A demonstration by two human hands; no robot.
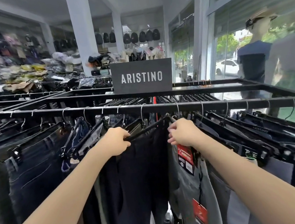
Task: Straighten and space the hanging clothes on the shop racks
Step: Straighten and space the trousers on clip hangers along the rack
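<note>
The left hand (116, 142) is closed on the near end of a black clip hanger (146, 129) carrying dark trousers (141, 177). Its bar runs toward one o'clock, up to the rail (161, 108). The right hand (183, 132), nearer the hook, is pinched on the neighbouring grey trousers (192, 189).

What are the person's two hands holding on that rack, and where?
The left hand grips the near end of the black hanger carrying dark trousers. The right hand is closed on the next hanger; its exact grip is hidden.
</note>
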